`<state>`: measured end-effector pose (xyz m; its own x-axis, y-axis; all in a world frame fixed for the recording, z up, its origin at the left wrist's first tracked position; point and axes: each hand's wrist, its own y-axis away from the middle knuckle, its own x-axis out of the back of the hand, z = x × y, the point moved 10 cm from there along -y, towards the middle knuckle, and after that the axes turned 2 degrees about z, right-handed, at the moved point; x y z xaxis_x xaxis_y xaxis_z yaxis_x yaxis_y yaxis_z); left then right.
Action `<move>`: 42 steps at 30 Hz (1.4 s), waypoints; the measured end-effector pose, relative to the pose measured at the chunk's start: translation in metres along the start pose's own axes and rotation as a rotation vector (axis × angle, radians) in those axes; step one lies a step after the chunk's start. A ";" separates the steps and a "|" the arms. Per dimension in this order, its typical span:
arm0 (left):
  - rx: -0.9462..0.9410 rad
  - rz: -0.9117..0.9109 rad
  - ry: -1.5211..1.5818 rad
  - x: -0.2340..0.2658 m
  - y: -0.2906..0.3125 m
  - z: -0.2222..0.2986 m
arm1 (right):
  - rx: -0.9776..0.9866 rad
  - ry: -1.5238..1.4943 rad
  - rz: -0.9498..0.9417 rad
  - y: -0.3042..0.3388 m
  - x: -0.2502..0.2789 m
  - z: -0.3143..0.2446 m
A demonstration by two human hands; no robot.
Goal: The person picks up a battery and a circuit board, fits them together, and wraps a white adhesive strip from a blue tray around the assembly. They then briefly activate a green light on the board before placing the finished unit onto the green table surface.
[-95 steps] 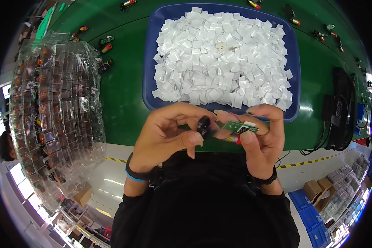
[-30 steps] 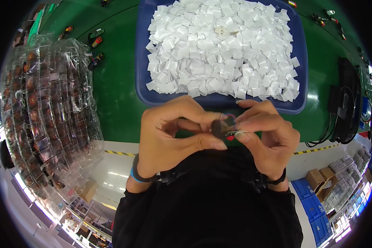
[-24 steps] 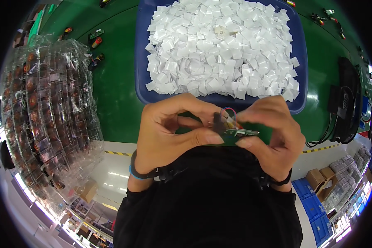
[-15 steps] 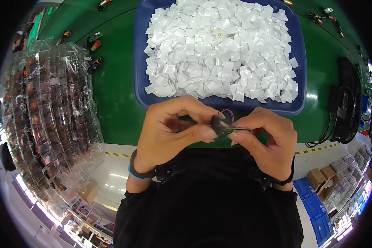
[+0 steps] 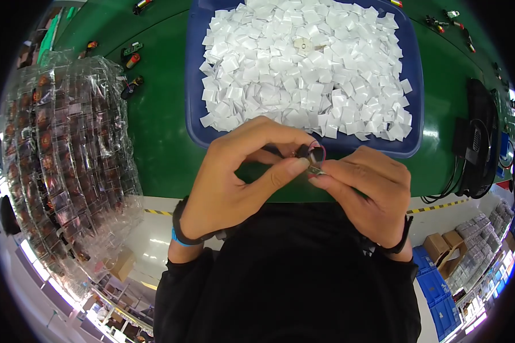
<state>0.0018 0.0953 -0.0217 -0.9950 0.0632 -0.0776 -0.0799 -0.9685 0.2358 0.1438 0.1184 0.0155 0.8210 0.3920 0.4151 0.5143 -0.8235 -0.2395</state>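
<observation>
Close in front of my body, both hands meet over the near edge of the green table. Between thumb and fingers my left hand (image 5: 240,171) pinches a small dark part (image 5: 310,153) with thin red and dark wires looping off it. My right hand (image 5: 372,186) pinches a small circuit board (image 5: 316,170) at the end of that part; only its edge shows between the fingertips. Just beyond my hands lies a blue tray (image 5: 193,86) heaped with small white square pieces (image 5: 303,68). One cream-coloured round piece (image 5: 303,44) rests on the heap.
Stacked clear plastic blister trays (image 5: 68,154) with dark parts stand at the left. Several small wired parts lie along the green table (image 5: 160,103). A black device with cables (image 5: 478,137) sits at the right edge. Blue crates (image 5: 438,288) and cartons (image 5: 440,246) stand on the floor.
The held part has turned, so the board now shows shorter and more tilted. My left hand has shifted slightly up and right, its fingers further over the part.
</observation>
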 end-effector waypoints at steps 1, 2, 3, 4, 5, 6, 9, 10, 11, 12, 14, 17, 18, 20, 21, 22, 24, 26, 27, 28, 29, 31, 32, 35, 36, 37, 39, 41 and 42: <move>-0.049 0.007 -0.080 0.000 -0.002 0.006 | 0.060 0.043 0.027 0.000 0.003 -0.003; -0.053 0.003 -0.079 0.001 -0.002 0.006 | 0.119 0.087 0.054 0.001 0.007 -0.008; -0.204 -0.041 -0.232 -0.002 0.001 0.019 | 0.120 0.092 0.056 0.000 0.009 -0.010; -0.356 -0.086 -0.383 -0.006 0.006 0.030 | 0.130 0.151 0.052 0.001 0.010 -0.014; -0.508 -0.130 -0.534 -0.014 0.013 0.040 | 0.138 0.211 0.048 0.001 0.012 -0.018; -0.512 -0.132 -0.532 -0.015 0.012 0.041 | 0.146 0.270 0.044 0.002 0.012 -0.021; -0.634 -0.140 -0.707 -0.023 0.022 0.049 | 0.203 0.335 0.071 0.005 0.013 -0.029; -0.636 -0.137 -0.708 -0.024 0.025 0.047 | 0.235 0.362 0.082 0.005 0.013 -0.033; -0.469 -0.063 -0.436 -0.008 0.022 0.033 | 0.239 0.362 0.081 0.004 0.013 -0.035; -0.301 0.010 -0.164 0.005 0.020 0.013 | 0.284 0.380 0.062 0.003 0.010 -0.040; -0.133 0.089 0.109 0.015 0.019 -0.007 | 0.375 0.416 0.019 0.005 0.001 -0.045; 0.440 -0.150 0.336 -0.018 0.022 -0.028 | 0.384 0.444 -0.003 0.004 -0.002 -0.046; 0.438 -0.149 0.337 -0.018 0.023 -0.030 | 0.385 0.458 -0.014 0.005 -0.004 -0.046; 0.328 -0.095 0.203 -0.011 0.021 -0.030 | 0.354 0.463 -0.028 0.009 -0.009 -0.038; 0.273 -0.069 0.136 -0.009 0.020 -0.028 | 0.321 0.467 -0.041 0.011 -0.011 -0.031; 0.271 -0.069 0.136 -0.010 0.022 -0.029 | 0.289 0.471 -0.054 0.012 -0.013 -0.026; 0.114 -0.002 -0.286 -0.004 0.021 -0.017 | 0.228 0.410 -0.048 0.007 -0.013 -0.022; 0.034 0.037 -0.499 -0.003 0.020 -0.009 | 0.102 0.286 -0.035 0.000 -0.011 -0.012; -0.034 0.080 -0.517 -0.002 0.019 -0.002 | 0.106 0.284 -0.036 -0.003 -0.010 -0.014; -0.104 0.117 -0.529 -0.001 0.019 0.005 | -0.054 0.182 0.026 -0.006 0.003 -0.002; -0.174 0.155 -0.541 0.001 0.019 0.012 | -0.213 0.079 0.089 -0.008 0.014 0.011; -0.183 0.147 -0.510 0.001 0.017 0.015 | -0.250 0.177 0.159 -0.029 0.032 0.019; -0.190 0.140 -0.478 0.001 0.016 0.016 | -0.289 0.274 0.226 -0.034 0.044 0.022; -0.226 0.140 -0.448 0.002 0.015 0.020 | -0.140 0.131 0.063 -0.039 0.025 0.007; -0.256 0.137 -0.441 0.002 0.015 0.023 | -0.069 0.063 -0.019 -0.039 0.016 -0.001; -0.286 0.134 -0.434 0.001 0.016 0.026 | -0.066 0.062 -0.021 -0.037 0.014 -0.002; -0.245 0.120 -0.447 0.000 0.016 0.022 | -0.151 -0.114 -0.122 -0.027 -0.005 0.005; -0.159 0.093 -0.474 -0.001 0.015 0.013 | -0.195 -0.204 -0.174 -0.023 -0.015 0.007; -0.158 0.093 -0.474 -0.002 0.015 0.011 | -0.080 -0.113 -0.151 -0.025 -0.012 -0.004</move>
<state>0.0019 0.0837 -0.0073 -0.9185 0.0416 0.3932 -0.0157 -0.9975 0.0688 0.1201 0.1325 0.0196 0.7612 0.5532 0.3384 0.6159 -0.7801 -0.1102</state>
